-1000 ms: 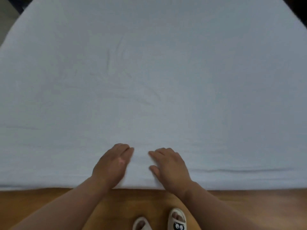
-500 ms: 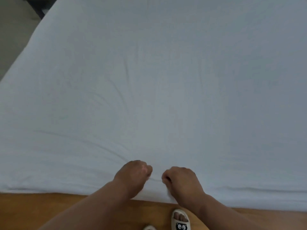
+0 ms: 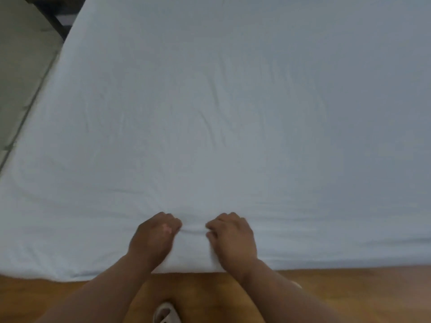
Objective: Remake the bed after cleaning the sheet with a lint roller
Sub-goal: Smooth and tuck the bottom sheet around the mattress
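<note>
A white sheet (image 3: 233,113) covers the whole bed and fills most of the view, with faint creases running through its middle. My left hand (image 3: 154,236) and my right hand (image 3: 233,236) rest side by side at the near edge of the bed. Both have their fingers curled into the fabric, and a small fold of sheet bunches between them. No lint roller is in view.
A wooden floor (image 3: 349,297) runs along the near edge of the bed. One white slipper (image 3: 166,313) shows between my forearms. At the far left lie a pale floor strip (image 3: 21,78) and a dark piece of furniture (image 3: 56,17).
Both hands went from lying flat on the sheet to curled with fabric pinched in them. The view has shifted so more of the bed's left edge shows.
</note>
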